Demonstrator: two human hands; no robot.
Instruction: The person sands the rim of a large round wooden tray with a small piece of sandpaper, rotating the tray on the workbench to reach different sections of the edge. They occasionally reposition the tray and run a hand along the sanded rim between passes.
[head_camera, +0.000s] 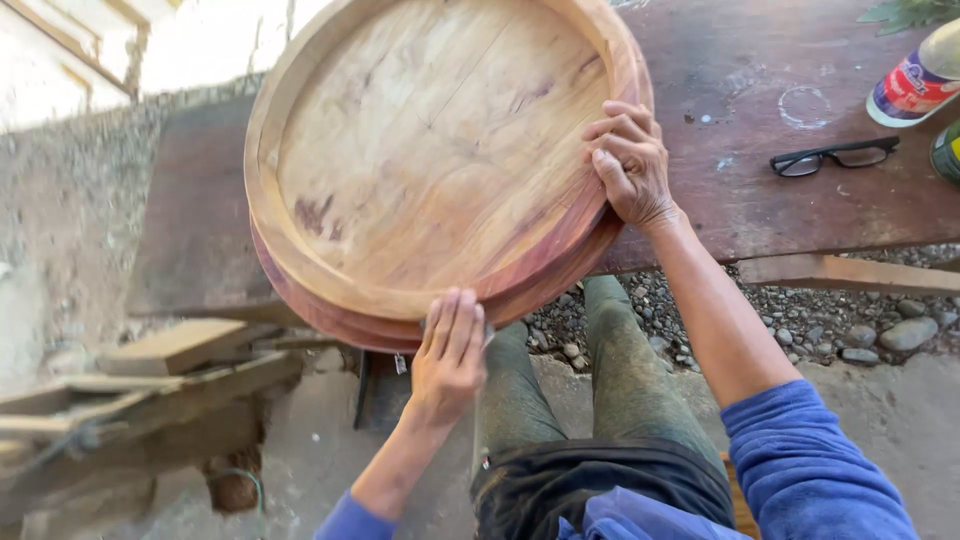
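while steadied, round wooden trays (420, 170) under both hands (630, 165)

Stack of round wooden trays (430, 150) on counter (760, 200), overhanging near edge. Left hand (450, 355) at stack's near rim; right hand (630, 160) on stack's right rim. Eyeglasses (835, 156) on counter right of stack; can (915, 85) behind them at far right. Scrap planks (170, 350) on ground, lower left. Gravel (850, 325) under counter.
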